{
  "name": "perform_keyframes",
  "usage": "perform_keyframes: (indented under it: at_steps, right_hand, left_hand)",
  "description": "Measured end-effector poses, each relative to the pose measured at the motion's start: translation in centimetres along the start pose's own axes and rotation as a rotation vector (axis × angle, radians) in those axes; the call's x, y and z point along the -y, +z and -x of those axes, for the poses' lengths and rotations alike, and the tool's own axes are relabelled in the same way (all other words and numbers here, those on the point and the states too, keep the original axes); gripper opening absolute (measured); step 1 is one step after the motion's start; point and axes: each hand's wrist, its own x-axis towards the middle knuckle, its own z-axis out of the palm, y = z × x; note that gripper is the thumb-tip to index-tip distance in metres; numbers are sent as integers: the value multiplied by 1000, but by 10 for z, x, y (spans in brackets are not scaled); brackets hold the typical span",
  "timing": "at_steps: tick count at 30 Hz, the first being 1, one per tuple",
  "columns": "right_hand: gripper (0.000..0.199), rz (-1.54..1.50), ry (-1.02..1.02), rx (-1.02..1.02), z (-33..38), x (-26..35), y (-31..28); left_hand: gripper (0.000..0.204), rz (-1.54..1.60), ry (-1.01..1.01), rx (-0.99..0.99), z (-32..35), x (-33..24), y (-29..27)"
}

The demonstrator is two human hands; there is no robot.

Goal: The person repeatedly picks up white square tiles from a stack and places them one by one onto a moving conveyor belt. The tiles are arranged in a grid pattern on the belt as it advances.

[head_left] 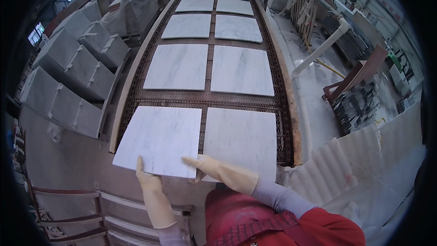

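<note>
A white marble tile with faint grey veins lies at the near left end of a mesh conveyor belt, its front edge jutting past the belt. My left hand, in a cream rubber glove, grips that front edge with the thumb on top. My right hand, gloved alike, holds the same tile at its near right corner. The fingers beneath the tile are mostly hidden. Just right of it rests a second marble tile, greyer in tone, partly covered by my right forearm.
Several more marble tiles lie in two columns along the belt. Wrapped stone slabs stand in stacks at left. A metal rack is at the lower left. Right of the belt are a white pipe and a pile of stone offcuts.
</note>
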Motion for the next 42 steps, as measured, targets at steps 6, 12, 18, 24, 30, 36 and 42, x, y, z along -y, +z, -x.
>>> perform_keyframes:
  at_steps: [6,12,18,24,30,36,42]
  right_hand:
    - [54,71,-12,-38,40,-22,-24]
    - [47,-45,1,-245,111,-65,-74]
    - [45,-175,-7,-435,152,-99,-90]
    - [40,-176,-79,-533,156,-110,-89]
    - [37,-30,-120,-805,157,-129,-114]
    - [46,177,86,-921,178,-184,-158]
    - [57,-82,222,-699,175,-190,-156]
  left_hand:
    - [55,203,-34,-163,-36,18,-38]
    - [58,292,-33,-259,-47,47,-65]
    - [58,341,21,-367,-65,79,-83]
    - [56,261,153,-460,-60,85,-76]
    - [55,-47,127,-371,-12,111,-71]
    - [57,-303,-512,170,43,152,-67]
    - [50,-119,-474,34,51,178,-41]
